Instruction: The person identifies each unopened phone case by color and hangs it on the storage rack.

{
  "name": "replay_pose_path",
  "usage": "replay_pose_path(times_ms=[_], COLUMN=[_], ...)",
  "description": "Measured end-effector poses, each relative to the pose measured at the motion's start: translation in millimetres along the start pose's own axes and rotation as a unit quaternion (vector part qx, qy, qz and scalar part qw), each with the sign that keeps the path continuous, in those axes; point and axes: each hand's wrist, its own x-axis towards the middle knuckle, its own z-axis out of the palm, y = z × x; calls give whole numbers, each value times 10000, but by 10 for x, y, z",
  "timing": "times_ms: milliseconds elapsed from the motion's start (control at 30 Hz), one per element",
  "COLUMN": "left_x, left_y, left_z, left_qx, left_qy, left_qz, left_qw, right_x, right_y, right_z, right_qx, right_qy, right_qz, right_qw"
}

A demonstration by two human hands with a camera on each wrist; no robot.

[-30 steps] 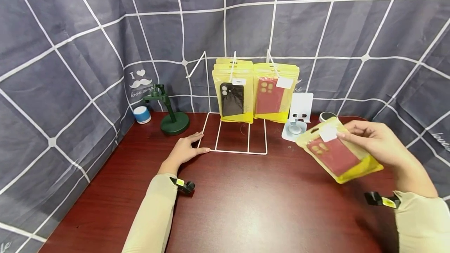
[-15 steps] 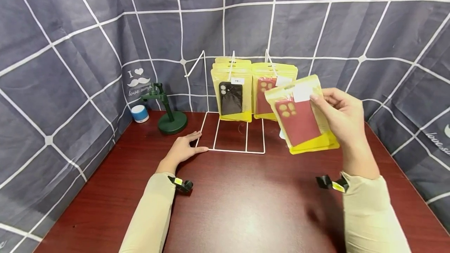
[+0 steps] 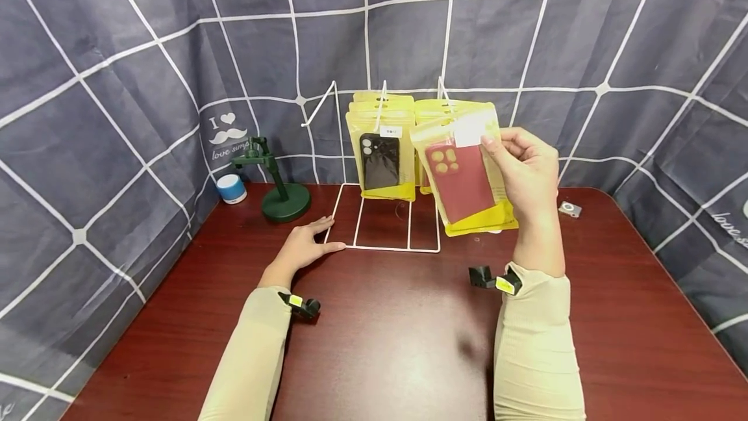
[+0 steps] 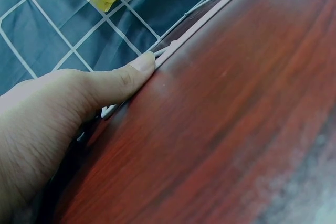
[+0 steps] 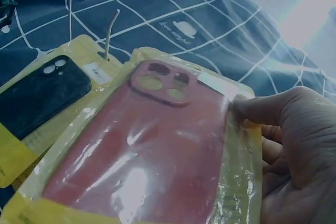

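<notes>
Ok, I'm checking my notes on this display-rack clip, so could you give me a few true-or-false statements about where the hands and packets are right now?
1. The right hand pinches a yellow plastic packet holding a red phone case. True.
2. The left hand lifts the white wire display rack off the table. False: it lies flat on the dark red wooden table, its thumb against the rack's base wire.
3. A packet with a black phone case hangs on the rack. True.
4. The round green stand is right of the rack. False: it is left of it, beside a small blue and white cylinder.
</notes>
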Motion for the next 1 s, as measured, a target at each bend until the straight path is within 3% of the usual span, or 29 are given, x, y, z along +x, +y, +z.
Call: replay_pose_path(times_ms=[267,633,1000], left_x=[27,11,7], left_y=[-1,-12,-16], left_z=[-16,-2,-7], left_qx=[-51,25,-22], left_qy=[-7,-1,4], left_qz=[21,-12,-12], left_qw=[10000,10000,10000], right_x=[43,60,89], right_y=[56,172,315], right_z=[-54,-95,28], right_qx=[81,-141,-455], right_qy=[358,485,831], right_qz=[10,162,360], right_qw=[9993,9986,9948])
